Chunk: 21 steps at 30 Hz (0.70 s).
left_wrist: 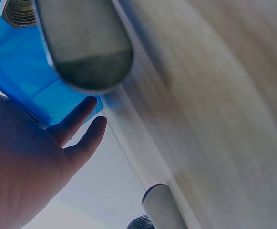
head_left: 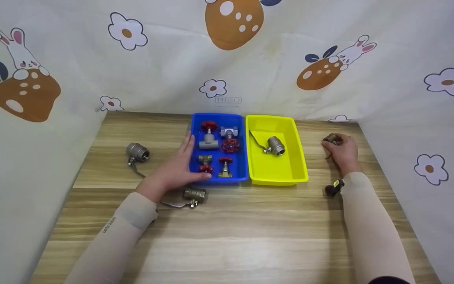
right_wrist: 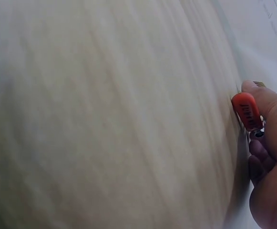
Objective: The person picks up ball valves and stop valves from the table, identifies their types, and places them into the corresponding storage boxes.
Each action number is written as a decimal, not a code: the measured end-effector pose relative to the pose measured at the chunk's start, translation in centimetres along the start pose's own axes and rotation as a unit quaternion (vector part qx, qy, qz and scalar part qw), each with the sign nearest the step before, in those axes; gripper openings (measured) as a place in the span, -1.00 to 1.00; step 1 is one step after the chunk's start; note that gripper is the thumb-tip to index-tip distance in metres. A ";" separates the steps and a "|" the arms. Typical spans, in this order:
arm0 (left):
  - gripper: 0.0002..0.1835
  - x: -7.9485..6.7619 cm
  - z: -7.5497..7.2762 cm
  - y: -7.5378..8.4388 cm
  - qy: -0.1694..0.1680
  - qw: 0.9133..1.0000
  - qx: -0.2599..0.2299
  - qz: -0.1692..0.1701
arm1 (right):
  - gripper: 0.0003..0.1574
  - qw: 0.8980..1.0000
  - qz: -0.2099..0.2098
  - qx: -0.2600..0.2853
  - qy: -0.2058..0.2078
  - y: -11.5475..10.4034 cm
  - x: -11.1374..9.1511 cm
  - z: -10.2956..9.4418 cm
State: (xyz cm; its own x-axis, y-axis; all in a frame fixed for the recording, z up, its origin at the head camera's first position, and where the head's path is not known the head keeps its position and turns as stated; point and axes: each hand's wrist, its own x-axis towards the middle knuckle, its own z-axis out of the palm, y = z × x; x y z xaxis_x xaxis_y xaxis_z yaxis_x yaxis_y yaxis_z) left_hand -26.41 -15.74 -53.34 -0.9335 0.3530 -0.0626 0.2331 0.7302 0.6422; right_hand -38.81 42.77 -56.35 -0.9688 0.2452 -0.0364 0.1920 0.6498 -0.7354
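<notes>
My right hand pinches a small brass ball valve above the table, right of the yellow tray. In the right wrist view its orange-red lever handle shows beside the thumb; the fingers hide much of the body. My left hand lies against the left side of the blue tray, fingers extended along the wall and thumb over the front rim. Inside the blue tray are several valves with red handwheels, among them a grey one. A steel ball valve with a long lever lies in the yellow tray.
Left of the blue tray lies a steel ball valve, its lever partly behind my left forearm. Another ball valve sits in front of that tray, near my left wrist. A patterned cloth rises behind the wooden table.
</notes>
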 end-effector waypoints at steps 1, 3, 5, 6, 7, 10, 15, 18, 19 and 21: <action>0.52 0.0 0.0 0.0 0.000 1.000 0.000 -0.001 | -0.02 1.000 -0.002 0.002 0.000 0.0 0.0 0.0; 0.52 0.0 0.0 -0.1 -0.001 1.000 0.002 0.000 | -0.05 1.000 -0.007 0.003 0.001 0.1 0.1 0.0; 0.52 0.0 0.0 0.0 0.000 1.000 0.001 0.000 | -0.07 1.000 -0.012 0.004 0.004 0.3 0.1 0.0; 0.52 -0.1 0.0 0.0 0.000 1.000 0.000 -0.001 | -0.08 1.000 -0.013 0.003 0.006 0.3 0.1 0.0; 0.52 -0.1 0.0 0.0 0.001 1.000 -0.002 0.000 | -0.08 1.000 -0.014 0.000 0.008 0.4 0.1 0.0; 0.52 -0.2 -0.1 0.1 0.002 1.000 -0.006 0.000 | -0.11 1.000 -0.019 -0.001 0.010 0.5 0.0 0.0; 0.52 -0.1 0.0 0.1 -0.001 1.000 -0.008 -0.002 | -0.17 1.000 -0.029 0.005 0.011 0.6 -0.1 0.0; 0.52 -0.1 0.0 0.1 -0.002 1.000 -0.008 0.000 | -0.19 0.999 -0.032 0.009 0.010 0.6 -0.1 0.0; 0.52 -0.1 -0.1 0.1 -0.002 1.000 -0.006 0.001 | -0.20 0.999 -0.032 0.010 0.010 0.7 0.0 0.0; 0.52 -0.1 -0.1 0.2 -0.002 1.000 -0.005 0.000 | -0.21 0.999 -0.033 0.011 0.008 0.7 0.0 0.0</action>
State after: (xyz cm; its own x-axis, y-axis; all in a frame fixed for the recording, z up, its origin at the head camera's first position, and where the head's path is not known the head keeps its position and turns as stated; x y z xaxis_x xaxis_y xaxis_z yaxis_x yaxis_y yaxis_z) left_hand -26.31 -15.69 -53.16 -0.9326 0.3550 -0.0654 0.2304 0.7249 0.6492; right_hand -38.64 43.27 -56.85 -0.9766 0.2139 0.0231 0.1245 0.6492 -0.7504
